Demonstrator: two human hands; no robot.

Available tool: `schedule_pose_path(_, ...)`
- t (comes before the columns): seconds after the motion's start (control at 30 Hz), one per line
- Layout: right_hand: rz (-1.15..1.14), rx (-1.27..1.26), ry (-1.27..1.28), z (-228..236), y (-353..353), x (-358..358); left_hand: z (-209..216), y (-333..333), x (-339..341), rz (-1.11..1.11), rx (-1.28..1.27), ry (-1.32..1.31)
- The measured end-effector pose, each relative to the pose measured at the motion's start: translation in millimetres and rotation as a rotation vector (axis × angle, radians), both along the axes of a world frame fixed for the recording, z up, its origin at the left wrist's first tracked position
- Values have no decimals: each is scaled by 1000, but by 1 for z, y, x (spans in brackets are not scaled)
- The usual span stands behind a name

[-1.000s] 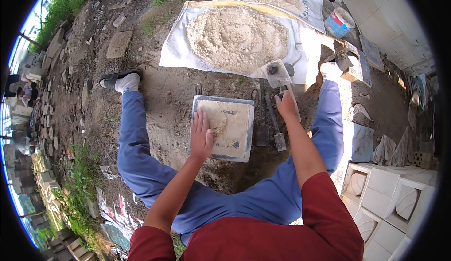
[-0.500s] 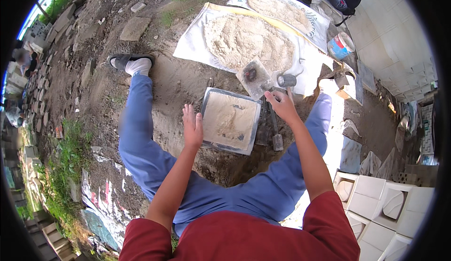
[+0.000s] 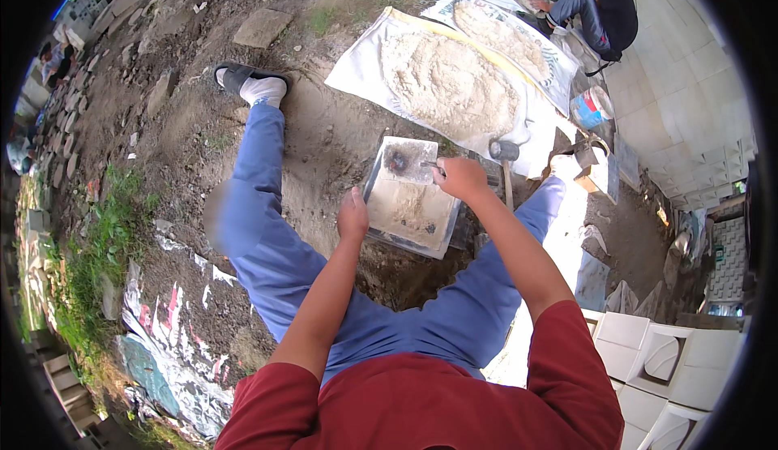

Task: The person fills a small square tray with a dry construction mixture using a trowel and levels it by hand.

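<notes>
Gripping trowel (image 3: 409,162), right hand (image 3: 459,177) over mould (image 3: 409,207); left hand (image 3: 352,216) flat on rim; hammer (image 3: 504,158) beside.

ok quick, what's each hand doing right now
Left hand: open, resting on the mould's left edge.
Right hand: closed on a flat trowel.

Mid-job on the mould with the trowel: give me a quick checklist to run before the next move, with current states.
1. Left hand steadying the mould at its left edge: ok.
2. Right hand gripping the trowel: ok.
3. Trowel blade lies flat over the mould's far end: ok.
4. Mould filled level: not ok, sandy mix uneven.
5. Mix pile on the sheet just beyond the mould: ok.
6. Hammer to the right of the mould, near the right hand: ok.
</notes>
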State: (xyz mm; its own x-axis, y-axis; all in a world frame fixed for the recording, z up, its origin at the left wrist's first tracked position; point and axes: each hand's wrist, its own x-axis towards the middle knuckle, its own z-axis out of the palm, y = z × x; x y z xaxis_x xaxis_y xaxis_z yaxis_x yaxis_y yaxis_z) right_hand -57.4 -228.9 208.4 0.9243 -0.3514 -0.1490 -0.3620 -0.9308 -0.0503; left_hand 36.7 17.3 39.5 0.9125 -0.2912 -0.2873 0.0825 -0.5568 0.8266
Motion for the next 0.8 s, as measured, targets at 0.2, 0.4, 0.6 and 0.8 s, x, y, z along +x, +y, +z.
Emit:
schedule_pose_path(0.2, -34, -1, -37, -2, -2, -11, 30, 1, -4, -107, 13, 85)
schedule_pose_path(0.4, -472, 84, -225, -16, -22, -45, 46, -1, -12, -538, 75, -713)
schedule_pose_path(0.6, -881, 156, -391, -60, -49, -110, 64, -24, -38, -887, -10, -778)
schedule_pose_path(0.8, -926, 245, -394, -78, -69, -120, 86, -55, -39, -975, 9, -826)
